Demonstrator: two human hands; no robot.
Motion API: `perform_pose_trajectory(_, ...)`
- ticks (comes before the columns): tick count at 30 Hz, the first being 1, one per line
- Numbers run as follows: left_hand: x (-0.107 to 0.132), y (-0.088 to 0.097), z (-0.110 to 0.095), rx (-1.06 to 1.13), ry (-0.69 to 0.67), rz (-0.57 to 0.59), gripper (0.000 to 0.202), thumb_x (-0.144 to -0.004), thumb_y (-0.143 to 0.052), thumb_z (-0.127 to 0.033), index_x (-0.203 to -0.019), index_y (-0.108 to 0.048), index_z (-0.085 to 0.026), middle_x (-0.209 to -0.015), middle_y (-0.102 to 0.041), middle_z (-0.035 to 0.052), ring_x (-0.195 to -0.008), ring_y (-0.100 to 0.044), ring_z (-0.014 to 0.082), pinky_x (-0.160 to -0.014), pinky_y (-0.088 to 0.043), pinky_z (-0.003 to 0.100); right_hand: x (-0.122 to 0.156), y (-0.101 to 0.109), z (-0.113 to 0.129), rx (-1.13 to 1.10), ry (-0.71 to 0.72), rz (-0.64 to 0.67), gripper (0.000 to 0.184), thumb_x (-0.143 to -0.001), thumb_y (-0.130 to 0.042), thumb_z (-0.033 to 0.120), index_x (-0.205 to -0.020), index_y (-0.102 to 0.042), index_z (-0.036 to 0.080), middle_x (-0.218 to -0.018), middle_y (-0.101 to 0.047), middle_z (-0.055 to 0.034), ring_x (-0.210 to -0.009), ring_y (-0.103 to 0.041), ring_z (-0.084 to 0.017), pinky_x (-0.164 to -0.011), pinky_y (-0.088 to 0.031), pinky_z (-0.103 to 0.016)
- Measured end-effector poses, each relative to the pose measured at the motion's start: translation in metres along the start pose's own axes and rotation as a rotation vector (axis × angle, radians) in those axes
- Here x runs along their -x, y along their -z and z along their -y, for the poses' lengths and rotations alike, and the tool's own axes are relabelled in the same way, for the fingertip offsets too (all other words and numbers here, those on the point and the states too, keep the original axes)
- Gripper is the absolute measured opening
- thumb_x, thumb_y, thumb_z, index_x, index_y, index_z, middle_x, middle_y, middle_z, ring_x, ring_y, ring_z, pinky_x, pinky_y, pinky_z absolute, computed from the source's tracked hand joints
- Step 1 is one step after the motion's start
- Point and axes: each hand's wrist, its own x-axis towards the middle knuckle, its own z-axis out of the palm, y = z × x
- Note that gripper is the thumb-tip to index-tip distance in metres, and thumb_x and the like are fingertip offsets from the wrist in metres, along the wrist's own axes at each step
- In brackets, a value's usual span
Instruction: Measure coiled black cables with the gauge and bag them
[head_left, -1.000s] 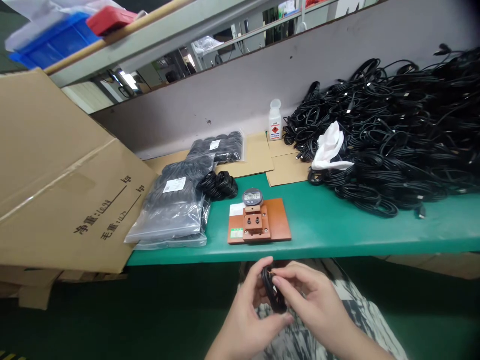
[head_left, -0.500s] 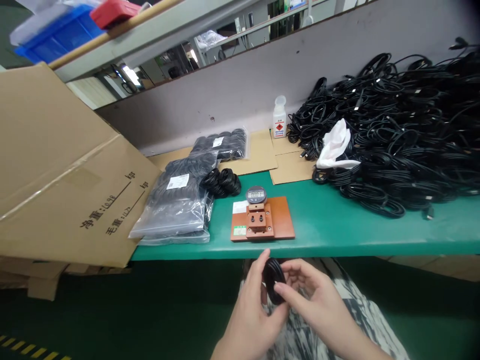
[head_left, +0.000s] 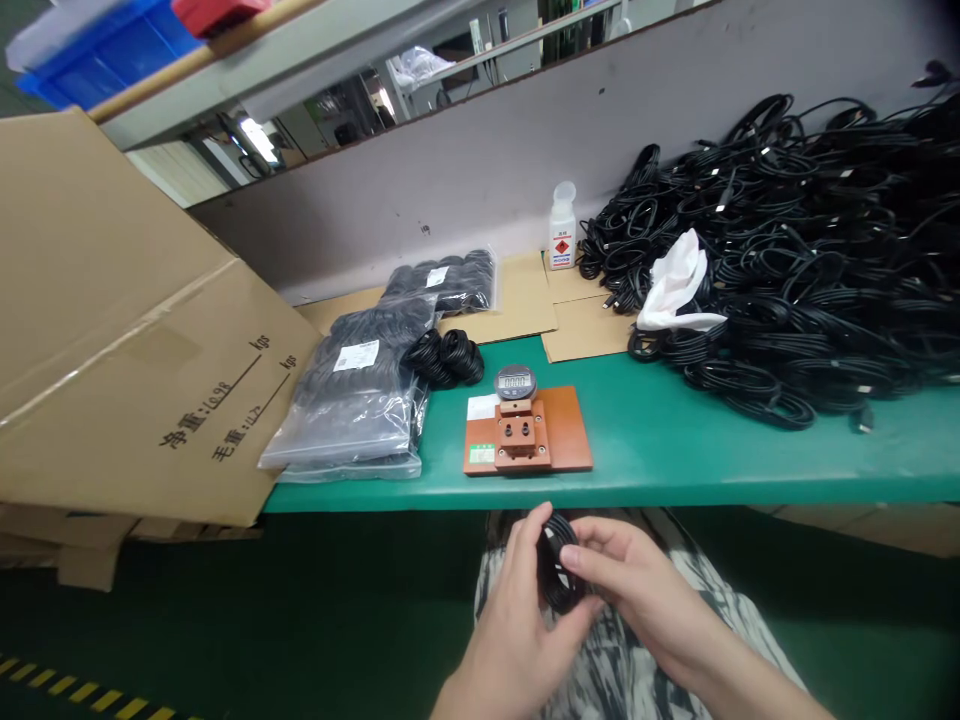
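While a cardboard box (head_left: pixel 112 330) leans far left, the green bench (head_left: pixel 675 440) holds bagged coils (head_left: pixel 360 400), a brown jig (head_left: pixel 526 438), then a cable heap (head_left: pixel 810 250) at right. Bottom centre, left hand (head_left: pixel 517 625) and right hand (head_left: pixel 637 590) both pinch a small black coil (head_left: pixel 556 575).

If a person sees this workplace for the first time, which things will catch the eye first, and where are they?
The great heap of black cables fills the right of the green bench, and a large cardboard box leans at the left. Near the front edge, in the middle, stands a brown fixture with a round digital gauge. Below it the left hand and the right hand hold a small black coil together.
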Motion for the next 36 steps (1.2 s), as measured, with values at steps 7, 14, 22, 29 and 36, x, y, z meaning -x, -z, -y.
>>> perform_pose_trajectory(7,-0.002,0.001,0.004,0.138,0.067,0.050,0.083,-0.075,-0.076,-0.032,-0.146,-0.034,-0.025,-0.145,-0.047,0.0127,-0.131,-0.048,0.0316,-0.109,-0.042,0.048,0.003,0.003,-0.003,-0.174,-0.068,0.144,0.023,-0.082,-0.075,0.036,-0.083,-0.072,0.012,-0.079,-0.069,-0.0065,-0.078,-0.062,-0.019,-0.074,-0.046,-0.027)
perform_pose_trajectory(14,-0.004,0.009,0.005,0.083,0.055,0.040,0.085,-0.069,-0.082,-0.039,-0.143,-0.041,-0.023,-0.140,-0.055,0.0123,-0.127,-0.053,0.0324,-0.107,-0.044,0.048,0.001,0.007,-0.006,-0.102,-0.048,0.017,0.028,-0.077,-0.080,0.040,-0.081,-0.070,0.013,-0.076,-0.063,-0.0031,-0.067,-0.053,-0.013,-0.064,-0.040,-0.022)
perform_pose_trajectory(22,-0.004,0.000,0.022,0.371,-0.156,0.097,0.098,-0.056,-0.090,-0.041,-0.141,-0.042,-0.029,-0.134,-0.062,0.0077,-0.123,-0.059,0.0280,-0.110,-0.041,0.040,0.001,0.020,-0.002,-0.188,-0.189,0.301,0.036,-0.075,-0.081,0.044,-0.071,-0.064,0.013,-0.051,-0.044,0.0051,-0.048,-0.030,-0.007,-0.052,-0.023,-0.020)
perform_pose_trajectory(29,-0.006,0.008,0.017,0.353,-0.121,0.225,0.108,-0.057,-0.086,-0.051,-0.148,-0.036,-0.023,-0.140,-0.056,0.0128,-0.129,-0.052,0.0326,-0.112,-0.037,0.044,0.003,0.016,-0.002,-0.170,-0.192,0.294,0.039,-0.075,-0.080,0.047,-0.069,-0.062,0.014,-0.044,-0.038,0.0087,-0.042,-0.021,-0.005,-0.046,-0.018,-0.020)
perform_pose_trajectory(36,-0.006,0.003,0.025,0.205,-0.039,0.095,0.082,-0.083,-0.071,-0.037,-0.151,-0.027,-0.027,-0.140,-0.055,0.0106,-0.125,-0.055,0.0277,-0.108,-0.041,0.044,0.003,0.005,-0.009,0.009,0.007,-0.050,0.033,-0.074,-0.081,0.044,-0.081,-0.068,0.014,-0.061,-0.058,0.0018,-0.051,-0.045,-0.008,-0.051,-0.036,-0.019)
